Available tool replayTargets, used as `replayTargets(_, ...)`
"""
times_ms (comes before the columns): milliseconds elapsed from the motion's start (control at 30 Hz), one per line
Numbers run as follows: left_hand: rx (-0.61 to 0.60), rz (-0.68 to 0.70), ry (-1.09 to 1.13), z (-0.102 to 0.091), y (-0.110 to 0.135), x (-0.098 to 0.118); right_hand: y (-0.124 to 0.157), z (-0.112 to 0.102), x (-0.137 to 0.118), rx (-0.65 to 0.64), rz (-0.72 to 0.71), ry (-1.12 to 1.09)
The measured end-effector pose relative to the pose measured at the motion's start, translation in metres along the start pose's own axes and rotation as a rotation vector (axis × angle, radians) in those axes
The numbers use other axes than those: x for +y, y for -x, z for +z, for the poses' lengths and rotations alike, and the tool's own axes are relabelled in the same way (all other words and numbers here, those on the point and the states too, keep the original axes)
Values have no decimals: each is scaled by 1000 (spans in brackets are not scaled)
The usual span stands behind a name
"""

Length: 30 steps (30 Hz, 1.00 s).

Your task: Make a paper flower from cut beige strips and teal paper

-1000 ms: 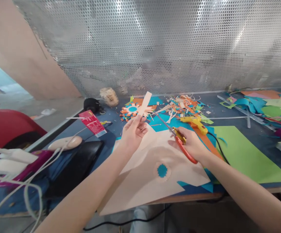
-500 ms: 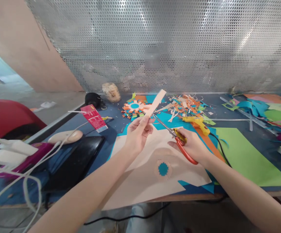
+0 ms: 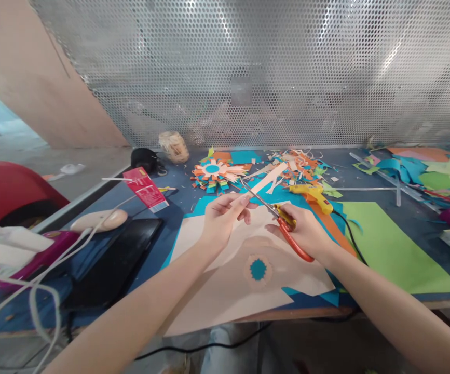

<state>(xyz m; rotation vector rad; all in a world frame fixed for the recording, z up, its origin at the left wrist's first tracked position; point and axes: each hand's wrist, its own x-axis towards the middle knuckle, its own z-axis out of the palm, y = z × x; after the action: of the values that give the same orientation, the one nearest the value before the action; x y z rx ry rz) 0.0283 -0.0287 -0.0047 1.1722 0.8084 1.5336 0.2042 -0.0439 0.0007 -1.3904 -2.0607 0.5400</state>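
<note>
My left hand (image 3: pixel 227 215) pinches the near end of a pale peach paper strip (image 3: pixel 269 178), which slants up to the right. The fingers of my right hand (image 3: pixel 302 228) are wrapped round the red and yellow handles of a pair of scissors (image 3: pixel 290 240). Its blades point up and left, slightly parted, and cross the strip close to my left fingertips. Below both hands lie large pale peach sheets (image 3: pixel 217 296), with a scalloped ring (image 3: pixel 268 271) around a blue centre on them. Behind my left hand sits a fringed paper flower (image 3: pixel 212 169) with a blue middle.
A yellow glue gun (image 3: pixel 312 196) lies right of the scissors, near a green sheet (image 3: pixel 396 249). Paper scraps (image 3: pixel 300 165) pile up at the back before a perforated metal panel (image 3: pixel 287 78). To the left are a black phone (image 3: pixel 119 265), a red packet (image 3: pixel 146 189) and white cables (image 3: pixel 45 291).
My left hand has tipped the paper strip from steep to a flatter slant, its far end swinging right and down across the scissor blades. My right hand stays nearly in place.
</note>
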Motion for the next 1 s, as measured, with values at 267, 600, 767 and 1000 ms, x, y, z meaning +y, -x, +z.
replayTargets(267,18,-8,21,0,-1,3,1,-1,-1,-4,3,11)
replayTargets(600,28,-9,35,2,-1,3,1,-1,-1,-10,5,13)
replayTargets(767,25,-15,35,2,-1,2,0,0,2,11,4,39)
replayTargets(1000,-166,34,-359,-3,-4,5,-1,-1,6,47,8,-11)
